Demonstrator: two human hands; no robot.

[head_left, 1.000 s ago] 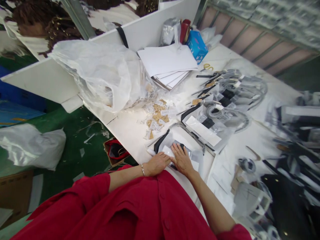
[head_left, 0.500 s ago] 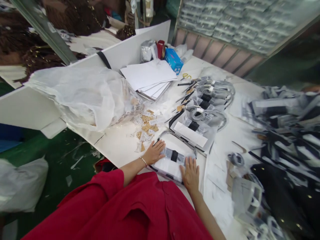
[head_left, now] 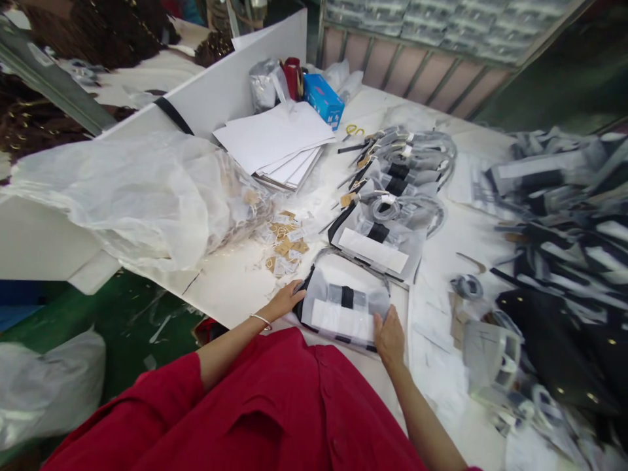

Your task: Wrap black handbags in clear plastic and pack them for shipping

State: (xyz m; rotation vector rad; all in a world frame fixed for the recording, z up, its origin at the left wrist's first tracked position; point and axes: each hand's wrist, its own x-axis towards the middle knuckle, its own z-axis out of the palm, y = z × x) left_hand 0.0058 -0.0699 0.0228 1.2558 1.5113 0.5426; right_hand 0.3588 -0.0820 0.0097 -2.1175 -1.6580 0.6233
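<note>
2 ends of plastic-wrapped bag gripped, bag lying at near edge of white table: left hand fingers curled on left end, right hand fingers closed on right, likely keeping it steady. Tan tags loose beyond.

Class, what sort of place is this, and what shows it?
Probably a factory or workshop packing area: a row of similar grey-and-black articles, loose tan tags on the white table, and a jumbled pile at the right.
</note>
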